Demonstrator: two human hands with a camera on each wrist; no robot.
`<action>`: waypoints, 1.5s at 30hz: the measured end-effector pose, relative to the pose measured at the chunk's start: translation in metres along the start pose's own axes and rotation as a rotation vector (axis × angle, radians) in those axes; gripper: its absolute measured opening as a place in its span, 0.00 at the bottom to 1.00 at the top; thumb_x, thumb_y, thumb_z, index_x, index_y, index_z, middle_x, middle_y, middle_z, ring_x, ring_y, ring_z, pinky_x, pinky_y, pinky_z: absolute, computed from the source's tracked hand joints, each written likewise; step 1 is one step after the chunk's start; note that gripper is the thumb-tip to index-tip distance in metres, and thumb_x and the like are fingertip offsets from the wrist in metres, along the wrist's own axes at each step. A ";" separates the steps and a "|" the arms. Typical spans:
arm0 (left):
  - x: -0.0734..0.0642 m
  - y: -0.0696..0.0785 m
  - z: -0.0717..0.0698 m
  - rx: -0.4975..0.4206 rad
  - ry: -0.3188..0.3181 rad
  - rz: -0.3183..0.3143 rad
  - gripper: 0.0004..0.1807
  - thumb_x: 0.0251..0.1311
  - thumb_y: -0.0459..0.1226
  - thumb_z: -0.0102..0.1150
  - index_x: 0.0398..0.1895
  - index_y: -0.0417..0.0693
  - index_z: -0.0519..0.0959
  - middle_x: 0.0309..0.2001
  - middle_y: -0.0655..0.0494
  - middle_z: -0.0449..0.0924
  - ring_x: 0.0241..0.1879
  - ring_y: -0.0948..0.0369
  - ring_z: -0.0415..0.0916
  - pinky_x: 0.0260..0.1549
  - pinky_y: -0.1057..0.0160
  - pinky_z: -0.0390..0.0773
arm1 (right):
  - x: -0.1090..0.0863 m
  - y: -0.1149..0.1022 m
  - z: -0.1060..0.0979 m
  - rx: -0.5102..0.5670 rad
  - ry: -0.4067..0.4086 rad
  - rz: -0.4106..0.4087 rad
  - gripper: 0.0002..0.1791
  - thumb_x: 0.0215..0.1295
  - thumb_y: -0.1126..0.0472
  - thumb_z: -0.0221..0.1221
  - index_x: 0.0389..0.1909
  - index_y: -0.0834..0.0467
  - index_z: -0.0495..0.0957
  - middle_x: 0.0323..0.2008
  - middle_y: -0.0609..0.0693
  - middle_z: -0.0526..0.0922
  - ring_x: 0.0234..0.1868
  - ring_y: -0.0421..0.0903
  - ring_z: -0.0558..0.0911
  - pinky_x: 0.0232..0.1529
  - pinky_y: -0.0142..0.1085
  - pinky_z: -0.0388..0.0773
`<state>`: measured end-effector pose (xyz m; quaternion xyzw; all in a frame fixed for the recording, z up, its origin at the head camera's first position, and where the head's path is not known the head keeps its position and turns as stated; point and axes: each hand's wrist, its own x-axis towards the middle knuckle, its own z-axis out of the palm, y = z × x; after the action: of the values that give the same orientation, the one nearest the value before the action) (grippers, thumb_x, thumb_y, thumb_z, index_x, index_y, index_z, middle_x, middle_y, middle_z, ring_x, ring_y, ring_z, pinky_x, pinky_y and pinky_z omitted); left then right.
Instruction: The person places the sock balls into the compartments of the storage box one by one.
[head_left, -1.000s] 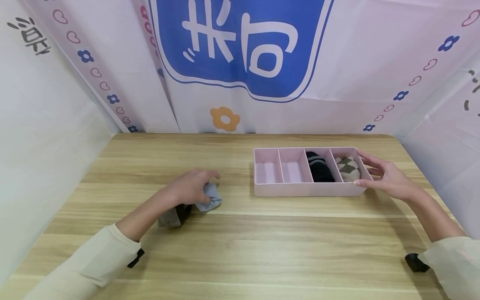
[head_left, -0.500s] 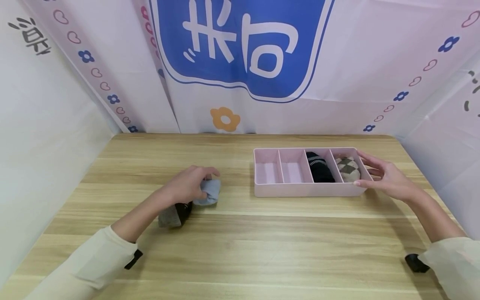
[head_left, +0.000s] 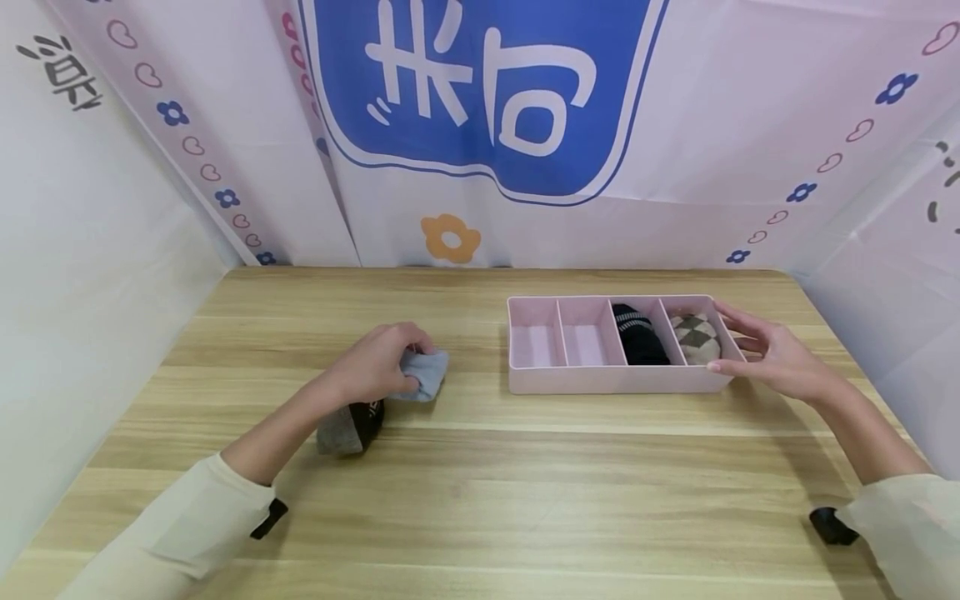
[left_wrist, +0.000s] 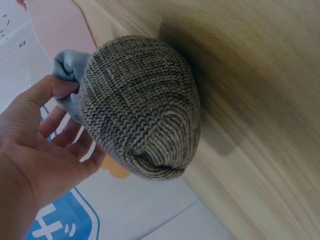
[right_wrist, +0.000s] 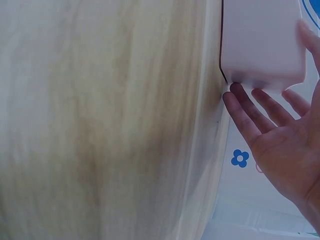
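Observation:
My left hand (head_left: 378, 362) pinches a light blue rolled sock (head_left: 426, 375) between thumb and fingers, left of the middle of the table. Just below that wrist lies a grey and black rolled sock (head_left: 341, 432); up close in the left wrist view this ribbed sock (left_wrist: 142, 107) covers part of the blue one. My right hand (head_left: 783, 358) holds the right end of a pink divided box (head_left: 600, 381), thumb at its front corner and fingers along the end wall. A black striped sock (head_left: 639, 337) and an argyle sock (head_left: 696, 337) fill its two right compartments.
The box's two left compartments (head_left: 534, 342) show bare pink bottoms. The wooden table (head_left: 525, 500) ends at a printed cloth backdrop (head_left: 660, 233), with cloth on both sides too. Black wrist straps (head_left: 832, 527) show at the sleeves.
My left hand has lifted the blue sock slightly away from me and closed its fingers more tightly on it. The right hand and the box stay put.

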<state>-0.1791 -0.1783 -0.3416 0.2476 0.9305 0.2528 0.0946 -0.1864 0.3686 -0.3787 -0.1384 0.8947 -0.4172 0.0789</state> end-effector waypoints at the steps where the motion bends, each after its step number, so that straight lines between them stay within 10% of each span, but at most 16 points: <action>1: 0.000 0.000 0.000 -0.006 0.007 0.003 0.21 0.52 0.23 0.70 0.52 0.32 0.81 0.49 0.43 0.82 0.43 0.53 0.78 0.41 0.55 0.80 | 0.000 0.000 0.000 0.001 -0.002 0.002 0.52 0.65 0.64 0.69 0.84 0.57 0.48 0.78 0.71 0.54 0.68 0.77 0.66 0.49 0.15 0.69; 45: 0.020 0.017 -0.010 -0.174 0.147 0.128 0.16 0.53 0.22 0.70 0.47 0.32 0.85 0.43 0.44 0.84 0.43 0.51 0.79 0.38 0.57 0.82 | 0.001 0.003 0.001 0.016 0.012 -0.016 0.51 0.64 0.68 0.69 0.82 0.61 0.50 0.78 0.71 0.55 0.68 0.77 0.66 0.50 0.14 0.69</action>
<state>-0.1922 -0.1592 -0.3253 0.2780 0.8917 0.3557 0.0312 -0.1881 0.3696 -0.3814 -0.1426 0.8907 -0.4258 0.0713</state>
